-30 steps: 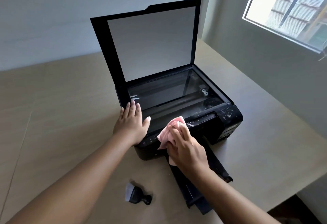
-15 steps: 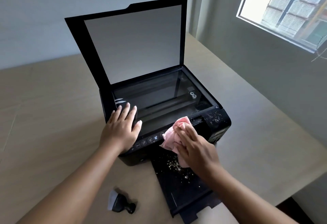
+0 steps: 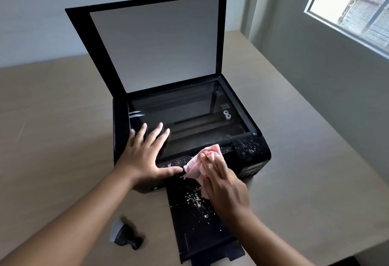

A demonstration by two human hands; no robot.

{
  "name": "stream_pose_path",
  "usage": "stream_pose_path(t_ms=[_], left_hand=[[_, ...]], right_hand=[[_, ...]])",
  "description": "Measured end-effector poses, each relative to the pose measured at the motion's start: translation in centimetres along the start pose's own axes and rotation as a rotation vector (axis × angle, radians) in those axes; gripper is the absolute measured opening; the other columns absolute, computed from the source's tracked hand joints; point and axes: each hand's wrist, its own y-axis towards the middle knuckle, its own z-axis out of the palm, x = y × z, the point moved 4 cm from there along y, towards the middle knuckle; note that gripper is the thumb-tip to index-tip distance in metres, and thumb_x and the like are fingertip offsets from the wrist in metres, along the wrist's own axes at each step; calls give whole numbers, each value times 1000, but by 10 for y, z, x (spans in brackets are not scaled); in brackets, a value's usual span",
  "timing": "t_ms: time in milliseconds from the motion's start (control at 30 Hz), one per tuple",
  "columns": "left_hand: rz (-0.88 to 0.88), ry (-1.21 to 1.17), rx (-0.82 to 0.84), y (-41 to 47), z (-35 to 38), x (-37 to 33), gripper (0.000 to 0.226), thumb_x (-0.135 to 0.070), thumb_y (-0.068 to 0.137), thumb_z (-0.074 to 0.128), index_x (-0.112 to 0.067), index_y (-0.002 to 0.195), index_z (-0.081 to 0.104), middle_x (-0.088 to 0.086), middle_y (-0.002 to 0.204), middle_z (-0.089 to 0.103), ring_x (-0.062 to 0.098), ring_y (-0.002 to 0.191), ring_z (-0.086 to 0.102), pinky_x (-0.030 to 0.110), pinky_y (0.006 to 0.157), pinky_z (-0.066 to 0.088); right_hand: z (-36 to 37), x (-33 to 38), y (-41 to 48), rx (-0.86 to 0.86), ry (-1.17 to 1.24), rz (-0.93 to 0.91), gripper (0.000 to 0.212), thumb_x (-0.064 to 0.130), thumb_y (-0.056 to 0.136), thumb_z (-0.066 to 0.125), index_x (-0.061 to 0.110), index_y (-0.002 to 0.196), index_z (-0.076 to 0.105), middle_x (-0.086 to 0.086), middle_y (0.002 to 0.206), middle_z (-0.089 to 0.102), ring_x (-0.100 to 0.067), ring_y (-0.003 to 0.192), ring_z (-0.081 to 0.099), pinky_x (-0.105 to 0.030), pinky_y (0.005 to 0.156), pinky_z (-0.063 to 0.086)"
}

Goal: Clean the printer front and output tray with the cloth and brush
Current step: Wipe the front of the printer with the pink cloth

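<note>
Presently: printer (image 3: 255,161), black, mid-tabletop (image 3: 52,118), scanner lid (image 3: 155,40) propped upright, likely to bare the front ledge. Left hand (image 3: 145,156), fingers straight and spread, presses flat on the printer's front left corner, apparently to steady it. Right hand (image 3: 225,188) grips the bunched pink cloth (image 3: 195,164) against the control strip at the front edge, placed for wiping. Output tray (image 3: 195,230) juts toward the tabletop's near edge, dusted with white specks (image 3: 195,199); more cling to the front right corner. Brush (image 3: 126,237) lies unused by the near edge, left of the tray.

Printer (image 3: 189,116) and brush (image 3: 126,235) on table (image 3: 52,118)
</note>
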Motion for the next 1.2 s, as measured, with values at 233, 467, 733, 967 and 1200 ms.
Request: stream_pose_path(t_ms=[233,467,733,967,1200], left_hand=[[27,101,25,-1,1,2,115,-93,61,32,-36,152,-12,-11,160,-19,27,147,-18,54,117,-6],[0,-103,392,12,-7,4,115,-87,67,48,-45,144,-26,-19,146,-44,21,135,-43,55,113,-20],[41,-37,290,7,-2,2,113,-88,69,43,-42,146,-25,-12,150,-42,30,139,-37,57,114,-16],[140,97,84,-6,8,1,103,-86,66,2,-30,151,-17,-4,158,-27,34,145,-23,55,117,-8],[197,92,83,-2,1,13,111,-96,58,7,-38,151,-14,-15,158,-23,25,148,-18,48,119,-4]], right_hand=[[-2,9,7,-129,14,50,43,30,87,47,26,129,56,7,136,43,-25,87,69,-33,52,57],[-13,-2,14,94,42,-45,60,35,90,58,47,142,31,22,146,32,-21,99,64,-37,63,56],[-4,20,3,-6,9,37,49,36,89,52,42,137,43,19,144,36,-21,96,66,-36,62,58],[-6,14,3,-156,12,336,49,45,88,47,31,134,51,9,141,41,-27,97,66,-39,56,53],[-37,10,8,-213,106,424,19,34,91,59,37,110,58,10,121,46,-24,84,64,-31,57,45]])
